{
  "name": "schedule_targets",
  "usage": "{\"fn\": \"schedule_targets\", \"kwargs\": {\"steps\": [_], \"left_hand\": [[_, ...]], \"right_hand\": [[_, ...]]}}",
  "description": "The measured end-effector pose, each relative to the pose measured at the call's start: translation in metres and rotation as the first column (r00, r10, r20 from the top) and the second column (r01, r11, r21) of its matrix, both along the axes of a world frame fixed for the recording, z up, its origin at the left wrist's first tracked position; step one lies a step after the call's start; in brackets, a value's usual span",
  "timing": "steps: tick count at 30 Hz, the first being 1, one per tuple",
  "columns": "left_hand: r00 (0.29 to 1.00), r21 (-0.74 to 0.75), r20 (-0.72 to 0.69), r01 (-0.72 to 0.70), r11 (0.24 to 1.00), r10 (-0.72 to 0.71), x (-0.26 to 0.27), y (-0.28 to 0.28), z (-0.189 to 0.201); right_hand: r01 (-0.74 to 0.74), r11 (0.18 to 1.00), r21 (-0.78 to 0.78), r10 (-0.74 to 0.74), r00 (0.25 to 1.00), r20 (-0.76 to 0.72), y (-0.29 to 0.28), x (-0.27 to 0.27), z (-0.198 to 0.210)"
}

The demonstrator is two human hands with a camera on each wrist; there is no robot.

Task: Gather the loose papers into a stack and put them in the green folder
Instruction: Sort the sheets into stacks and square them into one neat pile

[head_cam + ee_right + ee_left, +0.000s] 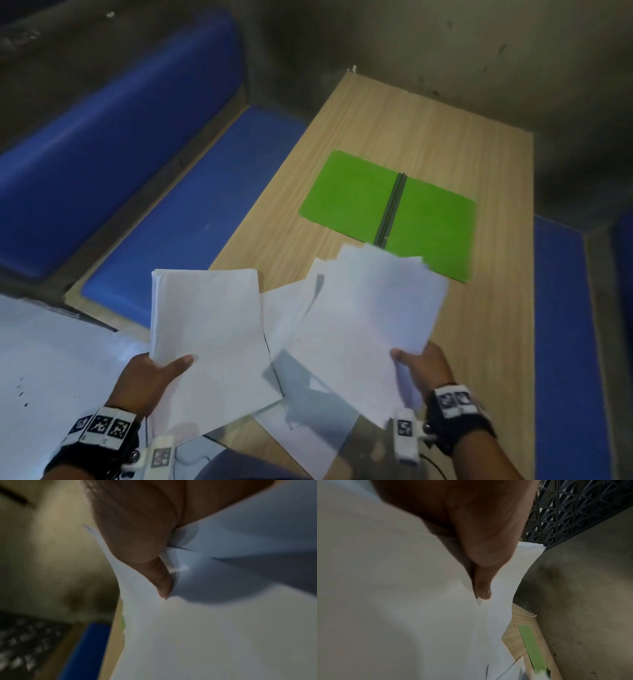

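Observation:
My left hand (161, 373) grips a squared-up stack of white papers (209, 335) by its near corner, thumb on top; the left wrist view shows the thumb (482, 588) pressed on the sheets. My right hand (416, 366) pinches a fanned, blurred bunch of papers (373, 315) lifted above the table, thumb (163, 582) on top in the right wrist view. A few loose sheets (291, 390) lie on the table under and between both bunches. The green folder (349, 192) lies open and flat beyond the papers, its dark spine (392, 209) up the middle.
The wooden table (479, 342) runs away from me toward a grey wall. Blue padded benches (191, 192) flank it on the left and right (565, 342). A white surface (51, 359) with small dark marks fills the near left corner.

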State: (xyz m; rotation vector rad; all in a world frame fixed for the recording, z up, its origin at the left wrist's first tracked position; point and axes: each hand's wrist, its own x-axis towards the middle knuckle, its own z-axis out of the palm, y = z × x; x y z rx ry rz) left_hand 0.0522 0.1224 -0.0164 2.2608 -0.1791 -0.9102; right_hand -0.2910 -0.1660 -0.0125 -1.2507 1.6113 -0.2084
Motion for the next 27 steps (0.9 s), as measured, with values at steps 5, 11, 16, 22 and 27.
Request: {"fn": "schedule_targets", "kwargs": {"steps": [5,11,16,22,27], "left_hand": [[1.0,-0.011,-0.006,-0.003,1.0,0.003,0.001,0.003,-0.007],[1.0,0.004,-0.011,-0.003,1.0,0.003,-0.001,0.003,-0.016],[1.0,-0.002,-0.03,0.009,1.0,-0.009,-0.001,0.001,-0.02],[0.999,0.015,-0.045,0.029,0.999,-0.028,-0.003,-0.004,-0.021],[0.999,0.02,-0.043,0.034,0.999,-0.033,-0.001,-0.003,-0.024]], "right_hand": [[-0.184,0.982,0.043,0.188,0.937,-0.293,0.002,0.044,-0.033],[-0.032,0.996,0.078,0.055,0.949,-0.31,0.002,0.077,-0.036],[-0.077,0.99,0.116,0.111,0.941,-0.32,0.003,0.086,-0.049],[-0.151,0.989,0.009,0.13,0.818,-0.561,0.011,0.097,-0.045],[-0.033,0.999,-0.03,0.019,0.924,-0.382,0.008,0.089,-0.081]]}}
